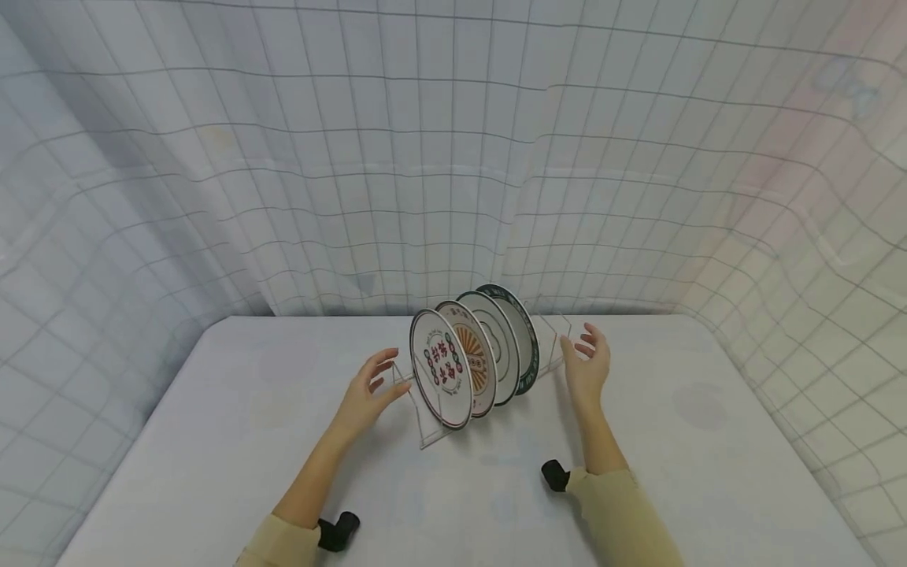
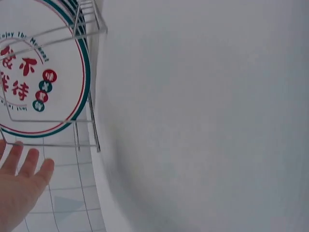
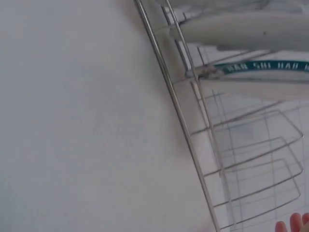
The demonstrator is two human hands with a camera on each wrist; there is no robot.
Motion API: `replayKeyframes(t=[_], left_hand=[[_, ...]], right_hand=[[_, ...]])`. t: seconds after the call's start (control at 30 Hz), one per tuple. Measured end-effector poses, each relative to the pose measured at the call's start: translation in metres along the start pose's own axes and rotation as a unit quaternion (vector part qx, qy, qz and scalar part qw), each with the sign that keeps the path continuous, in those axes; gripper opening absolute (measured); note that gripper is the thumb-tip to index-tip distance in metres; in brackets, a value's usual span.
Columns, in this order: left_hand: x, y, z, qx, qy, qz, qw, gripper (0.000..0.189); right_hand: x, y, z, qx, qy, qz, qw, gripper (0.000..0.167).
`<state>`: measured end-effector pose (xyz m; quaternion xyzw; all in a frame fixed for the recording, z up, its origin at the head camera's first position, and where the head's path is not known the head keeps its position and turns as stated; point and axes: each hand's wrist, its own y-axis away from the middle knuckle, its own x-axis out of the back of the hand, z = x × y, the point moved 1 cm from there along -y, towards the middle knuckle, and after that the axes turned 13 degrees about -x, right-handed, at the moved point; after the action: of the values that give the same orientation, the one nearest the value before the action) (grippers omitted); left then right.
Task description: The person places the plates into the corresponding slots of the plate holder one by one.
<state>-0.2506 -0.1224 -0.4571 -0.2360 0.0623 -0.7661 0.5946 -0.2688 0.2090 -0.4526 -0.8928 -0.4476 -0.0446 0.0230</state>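
Note:
A metal wire dish rack (image 1: 434, 441) stands on the white table, holding several round plates on edge. At its left end leans a white plate (image 1: 442, 370) with red characters and a green rim. Behind it come an orange-patterned plate (image 1: 476, 358), a plain ringed plate (image 1: 505, 350) and a dark green-rimmed plate (image 1: 527, 342). My left hand (image 1: 364, 400) is beside the rack's left end, fingers loosely bent, fingertips right at the wire in the left wrist view. My right hand (image 1: 590, 372) is by the right end, fingers relaxed; only its fingertips (image 3: 295, 223) show in the right wrist view.
The rack's right-hand slots (image 3: 256, 169) hold no plates. White tabletop (image 1: 248, 409) extends around the rack. A white checked curtain (image 1: 425, 157) hangs behind the table and along both sides. Black wrist-camera mounts (image 1: 338, 531) sit at both sleeve cuffs.

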Motion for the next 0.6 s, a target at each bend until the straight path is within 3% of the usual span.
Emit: replayKeyframes(t=[0.1,0.27,0.43,0.6], left_hand=[[0.011,-0.007,-0.006,-0.027,0.004,-0.052,0.9983,0.057],[0.023,-0.015,-0.013,-0.043,0.006,-0.138,0.9895,0.054],[0.026,-0.022,-0.016,-0.036,0.020,-0.173,0.9840,0.050],[0.027,-0.026,-0.022,-0.024,0.019,-0.188,0.9817,0.044]], right_hand=[[0.000,0.024,-0.017,0.028,-0.079,0.032,0.9960,0.043],[-0.005,0.067,-0.038,0.102,-0.165,0.025,0.9808,0.042],[-0.017,0.103,-0.036,0.191,-0.225,-0.002,0.9554,0.040],[-0.031,0.145,-0.032,0.277,-0.249,-0.071,0.9254,0.041]])
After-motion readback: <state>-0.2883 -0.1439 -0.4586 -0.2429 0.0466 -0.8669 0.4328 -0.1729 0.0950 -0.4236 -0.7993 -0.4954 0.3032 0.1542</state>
